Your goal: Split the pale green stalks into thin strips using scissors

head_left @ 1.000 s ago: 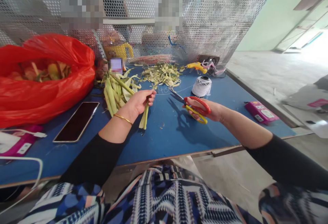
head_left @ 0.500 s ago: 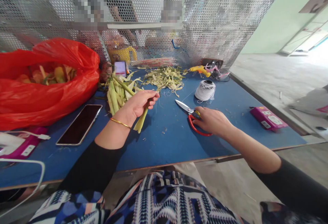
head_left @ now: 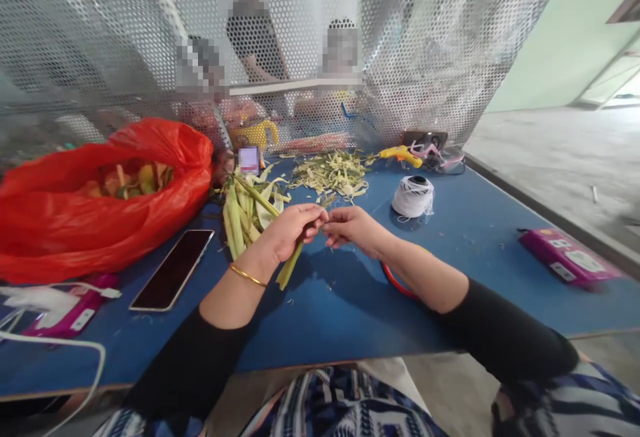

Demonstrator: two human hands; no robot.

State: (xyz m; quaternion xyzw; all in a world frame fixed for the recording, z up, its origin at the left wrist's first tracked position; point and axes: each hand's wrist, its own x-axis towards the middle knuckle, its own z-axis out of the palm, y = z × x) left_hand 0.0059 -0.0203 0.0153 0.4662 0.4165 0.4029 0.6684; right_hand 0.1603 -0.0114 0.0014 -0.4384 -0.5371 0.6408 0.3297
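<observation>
My left hand [head_left: 291, 230] is closed around a small bundle of green stalks [head_left: 291, 266] that slants down toward me over the blue table [head_left: 350, 304]. My right hand [head_left: 351, 226] meets it at the bundle's upper end, fingers pinched there; what they pinch is too small to make out. The red-handled scissors [head_left: 395, 280] lie on the table under my right forearm, mostly hidden. A pile of green stalks [head_left: 243, 214] lies just behind my left hand.
A red plastic bag [head_left: 100, 204] of scraps fills the left. A dark phone [head_left: 173, 269], a white thread spool [head_left: 413, 196], shredded leaf trimmings [head_left: 331, 172], a yellow glue gun [head_left: 400, 154] and pink packets [head_left: 567, 257] lie around. A perforated metal screen [head_left: 425, 44] backs the table; people sit behind it.
My right hand set the scissors down on the table, let go of them and moved left to the top of the stalk bundle. The camera view tilted upward.
</observation>
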